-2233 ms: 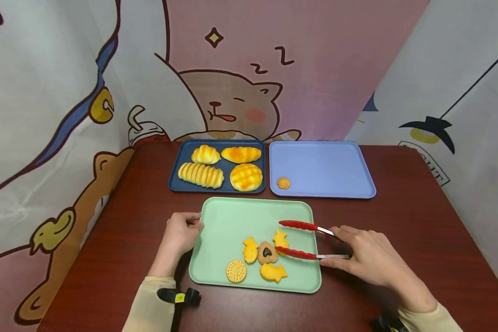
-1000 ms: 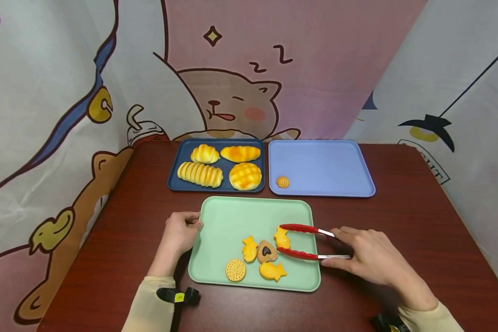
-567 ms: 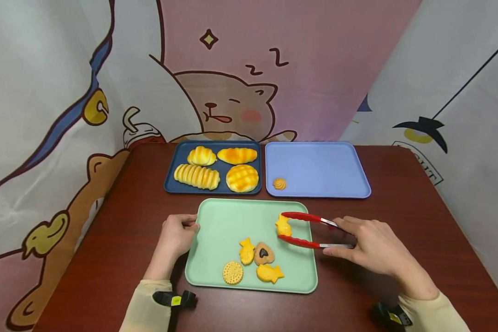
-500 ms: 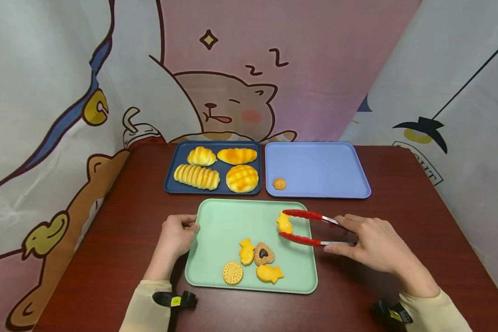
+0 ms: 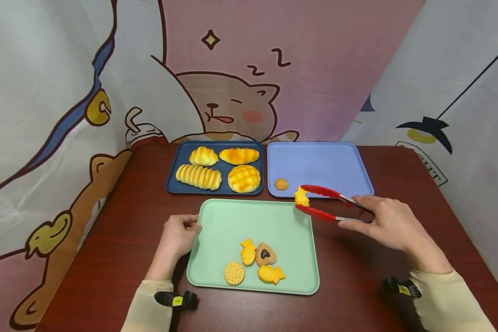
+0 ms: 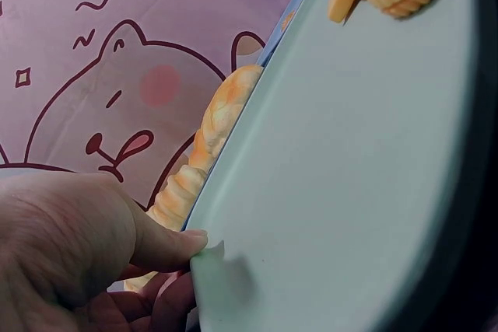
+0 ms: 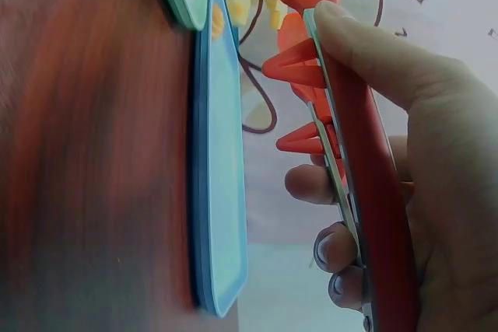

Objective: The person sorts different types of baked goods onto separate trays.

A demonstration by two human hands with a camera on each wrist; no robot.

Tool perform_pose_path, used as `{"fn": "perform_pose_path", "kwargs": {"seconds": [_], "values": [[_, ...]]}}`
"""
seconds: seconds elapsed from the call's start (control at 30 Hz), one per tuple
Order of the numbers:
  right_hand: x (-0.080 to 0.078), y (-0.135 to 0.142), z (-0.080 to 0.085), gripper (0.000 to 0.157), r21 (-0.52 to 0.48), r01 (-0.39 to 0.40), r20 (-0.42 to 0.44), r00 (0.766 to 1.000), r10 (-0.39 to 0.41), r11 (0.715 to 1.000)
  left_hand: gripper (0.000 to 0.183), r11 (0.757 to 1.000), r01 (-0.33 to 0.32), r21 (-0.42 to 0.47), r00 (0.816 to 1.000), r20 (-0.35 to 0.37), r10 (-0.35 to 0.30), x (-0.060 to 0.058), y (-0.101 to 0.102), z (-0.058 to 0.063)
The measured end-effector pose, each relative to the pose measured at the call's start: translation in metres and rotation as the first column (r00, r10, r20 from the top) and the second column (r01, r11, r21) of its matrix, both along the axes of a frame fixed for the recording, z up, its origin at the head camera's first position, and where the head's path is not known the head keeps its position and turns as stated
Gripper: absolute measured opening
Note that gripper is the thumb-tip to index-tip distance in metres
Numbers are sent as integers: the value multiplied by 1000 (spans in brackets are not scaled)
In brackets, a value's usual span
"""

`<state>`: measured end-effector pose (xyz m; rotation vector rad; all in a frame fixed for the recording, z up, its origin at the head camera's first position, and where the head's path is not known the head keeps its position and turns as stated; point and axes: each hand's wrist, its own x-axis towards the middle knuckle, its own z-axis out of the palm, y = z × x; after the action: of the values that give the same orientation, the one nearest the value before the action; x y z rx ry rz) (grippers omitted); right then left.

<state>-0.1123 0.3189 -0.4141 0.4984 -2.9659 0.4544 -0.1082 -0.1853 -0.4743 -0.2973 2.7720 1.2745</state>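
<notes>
My right hand (image 5: 392,226) grips a pair of red-tipped metal tongs (image 5: 317,213), whose two tips pinch a yellow fish-shaped cookie (image 5: 301,197). The cookie is held up near the far right corner of the green tray (image 5: 232,216), in front of the blue tray (image 5: 319,161). In the right wrist view, thumb and fingers wrap the tongs' handles (image 7: 373,200). My left hand (image 5: 180,235) pinches the green tray's left rim, thumb on top. On that tray lie two more fish cookies, one of them a fish cookie (image 5: 271,274) at the front, plus a heart-centred cookie (image 5: 266,254) and a round cracker (image 5: 234,273).
A small swirl cookie (image 5: 281,184) sits in the blue tray's near left corner. Beside it stands a navy tray (image 5: 216,191) with several breads, including a round bun (image 5: 244,179). A cartoon cloth (image 5: 336,69) hangs behind the brown table (image 5: 357,286).
The tongs closed on the fish cookie at the green tray's right side. My right hand then lifted it and carried it away and rightward, toward the blue tray. My left hand stayed at the rim.
</notes>
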Motion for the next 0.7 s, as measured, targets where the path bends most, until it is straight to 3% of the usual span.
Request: {"fn": "perform_pose_path", "kwargs": {"seconds": [0.17, 0.47, 0.7], "values": [[-11, 10, -2, 92, -4, 41, 11, 999, -41, 999, 30, 1000, -1, 0, 1000, 2, 1, 1, 1, 2], [-31, 21, -13, 82, -2, 66, 46, 997, -66, 998, 30, 1000, -4, -5, 1000, -6, 4, 1, 1, 1], [-42, 23, -20, 90, 18, 99, 102, 990, -100, 995, 29, 1000, -7, -12, 1000, -8, 7, 1, 2, 1]]}}
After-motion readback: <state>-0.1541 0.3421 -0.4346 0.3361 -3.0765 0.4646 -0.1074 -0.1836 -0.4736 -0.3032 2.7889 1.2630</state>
